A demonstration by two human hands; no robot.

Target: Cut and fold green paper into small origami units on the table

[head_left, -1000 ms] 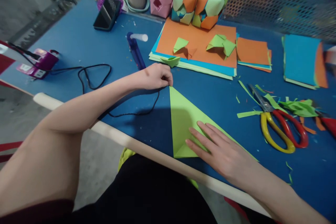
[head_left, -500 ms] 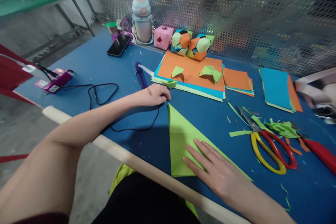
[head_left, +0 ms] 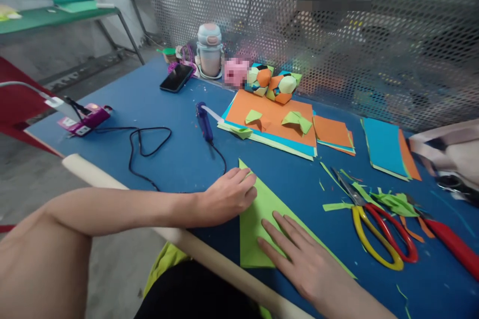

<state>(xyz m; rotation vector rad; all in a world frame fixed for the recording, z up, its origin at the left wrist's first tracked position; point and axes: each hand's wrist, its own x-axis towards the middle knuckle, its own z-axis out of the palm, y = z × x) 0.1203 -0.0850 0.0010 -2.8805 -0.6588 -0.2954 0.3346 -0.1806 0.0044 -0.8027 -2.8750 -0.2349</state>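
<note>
A green sheet folded into a triangle [head_left: 249,239] lies on the blue table, its tip pointing away from me. My left hand [head_left: 230,197] rests over the triangle's upper left edge with its fingers curled and pressed together; whether anything is pinched in them is hidden. Lower down, my right hand [head_left: 299,256] lies flat on the paper with its fingers spread. Scissors [head_left: 361,204] with one yellow and one red handle lie to the right, beside green scraps [head_left: 398,204].
Behind the triangle are stacked orange, blue and green sheets [head_left: 277,134], folded paper balls [head_left: 282,88] and a bottle [head_left: 210,52]. A purple tool [head_left: 204,122] with a black cord, a phone [head_left: 176,78] and a purple power block [head_left: 88,118] sit left. A red-handled tool [head_left: 452,244] lies far right.
My left hand has come down and toward me from beyond the triangle's tip onto its upper left edge. My right hand stays flat on the paper. The view has tilted slightly up.
</note>
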